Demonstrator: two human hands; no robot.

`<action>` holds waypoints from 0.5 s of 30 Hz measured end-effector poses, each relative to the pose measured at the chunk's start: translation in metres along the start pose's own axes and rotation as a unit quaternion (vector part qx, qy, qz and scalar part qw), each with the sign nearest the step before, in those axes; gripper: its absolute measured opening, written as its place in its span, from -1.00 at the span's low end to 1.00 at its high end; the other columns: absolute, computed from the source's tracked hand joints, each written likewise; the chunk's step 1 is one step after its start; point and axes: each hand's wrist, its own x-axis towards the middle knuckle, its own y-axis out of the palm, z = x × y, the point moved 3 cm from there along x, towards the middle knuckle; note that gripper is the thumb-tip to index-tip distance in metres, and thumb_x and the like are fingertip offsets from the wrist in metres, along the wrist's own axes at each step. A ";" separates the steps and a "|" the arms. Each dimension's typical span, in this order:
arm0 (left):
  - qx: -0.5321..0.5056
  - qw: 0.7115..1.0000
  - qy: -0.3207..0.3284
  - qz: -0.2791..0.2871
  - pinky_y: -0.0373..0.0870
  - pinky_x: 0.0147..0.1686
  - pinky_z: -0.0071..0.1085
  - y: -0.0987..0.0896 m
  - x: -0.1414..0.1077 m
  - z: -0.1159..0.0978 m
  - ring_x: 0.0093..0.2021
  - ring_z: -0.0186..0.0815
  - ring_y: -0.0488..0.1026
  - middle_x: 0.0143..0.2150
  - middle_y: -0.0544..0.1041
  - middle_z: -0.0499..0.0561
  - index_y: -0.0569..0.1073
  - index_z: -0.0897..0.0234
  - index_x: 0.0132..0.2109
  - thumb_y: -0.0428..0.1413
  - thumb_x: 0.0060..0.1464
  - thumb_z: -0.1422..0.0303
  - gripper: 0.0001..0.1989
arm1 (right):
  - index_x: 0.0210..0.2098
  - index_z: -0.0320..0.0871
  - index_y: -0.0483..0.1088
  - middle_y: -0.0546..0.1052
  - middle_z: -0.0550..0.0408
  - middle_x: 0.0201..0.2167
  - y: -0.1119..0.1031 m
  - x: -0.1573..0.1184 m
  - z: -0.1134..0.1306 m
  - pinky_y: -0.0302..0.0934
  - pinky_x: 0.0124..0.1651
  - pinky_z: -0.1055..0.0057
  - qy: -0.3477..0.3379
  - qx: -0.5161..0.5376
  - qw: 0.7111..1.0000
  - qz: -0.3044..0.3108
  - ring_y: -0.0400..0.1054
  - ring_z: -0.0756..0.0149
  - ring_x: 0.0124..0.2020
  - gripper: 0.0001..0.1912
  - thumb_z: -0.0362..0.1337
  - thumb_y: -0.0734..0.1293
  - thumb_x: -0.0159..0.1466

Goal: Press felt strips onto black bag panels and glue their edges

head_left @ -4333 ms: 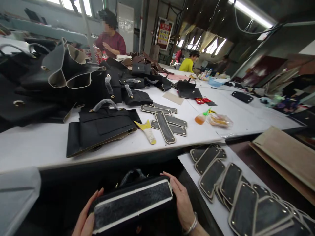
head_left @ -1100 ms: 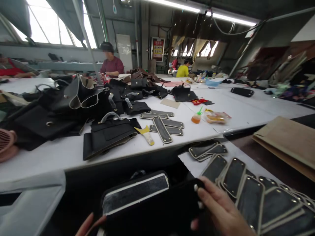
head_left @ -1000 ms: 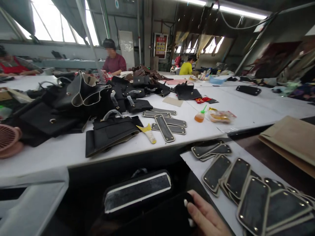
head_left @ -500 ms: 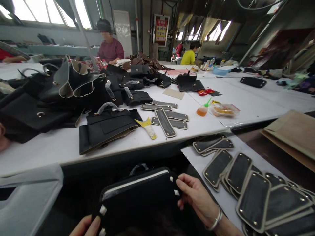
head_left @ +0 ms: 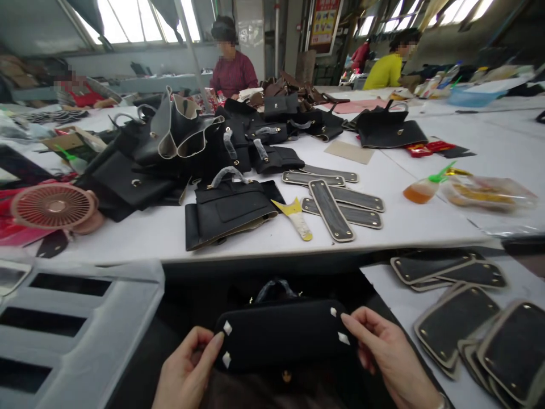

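Note:
A black rounded panel (head_left: 284, 336) with white diamond-shaped tabs at both ends is held low in front of me. My left hand (head_left: 191, 366) pinches its left end between thumb and fingers. At the opposite end my right hand (head_left: 381, 352) grips the edge, thumb on top near the tabs. Behind the panel a plastic-wrapped handle (head_left: 276, 288) and a small gold fitting (head_left: 286, 376) show against dark material. Stacked black panels with pale edges and studs (head_left: 455, 324) lie right of my right hand.
The white table (head_left: 140, 244) ahead bears a black bag piece (head_left: 232, 210), a yellow-and-white tool (head_left: 296, 217), studded strips (head_left: 330, 210), an orange-filled bottle (head_left: 421, 187), a pink fan (head_left: 55, 205) and piled bags. People sit beyond. A grey padded surface (head_left: 89, 341) is at left.
The view has swung left, bringing the fan into sight. The panel now lies flatter toward the camera, its white-lined top edge no longer showing, and my left hand is more fully visible.

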 end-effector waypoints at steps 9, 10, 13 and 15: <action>-0.110 0.992 -0.064 0.028 -0.08 -0.60 -0.52 0.004 0.008 0.000 -0.59 -0.48 -0.04 -0.63 0.11 -0.21 0.29 0.28 -0.50 0.19 -0.20 -0.18 -0.43 | -0.55 -0.14 0.23 0.16 0.31 -0.77 0.000 0.002 -0.008 -0.14 -0.64 0.54 0.048 -0.004 0.999 -0.006 -0.01 0.53 -0.71 -0.36 0.33 0.39 -0.09; -0.118 0.991 -0.064 0.027 -0.08 -0.59 -0.52 0.004 0.007 -0.001 -0.58 -0.48 -0.03 -0.63 0.11 -0.21 0.29 0.28 -0.50 0.19 -0.20 -0.17 -0.43 | -0.55 -0.14 0.25 0.17 0.30 -0.77 0.000 0.002 -0.007 -0.12 -0.64 0.54 0.053 -0.006 0.998 -0.010 0.00 0.52 -0.70 -0.35 0.34 0.39 -0.11; -0.132 0.989 -0.068 0.026 -0.09 -0.60 -0.52 0.005 0.007 0.000 -0.58 -0.48 -0.03 -0.63 0.13 -0.21 0.29 0.28 -0.50 0.21 -0.20 -0.15 -0.45 | -0.55 -0.15 0.28 0.20 0.28 -0.75 -0.001 0.001 -0.008 -0.09 -0.64 0.54 0.062 -0.005 0.998 -0.020 0.01 0.51 -0.69 -0.35 0.35 0.40 -0.13; -0.134 0.988 -0.073 0.029 -0.13 -0.61 -0.52 0.006 0.009 0.005 -0.60 -0.49 -0.04 -0.64 0.11 -0.22 0.28 0.28 -0.50 0.21 -0.18 -0.12 -0.47 | -0.55 -0.15 0.28 0.21 0.28 -0.74 -0.003 0.002 -0.011 -0.08 -0.64 0.54 0.066 -0.004 0.998 -0.023 0.01 0.52 -0.70 -0.35 0.35 0.39 -0.13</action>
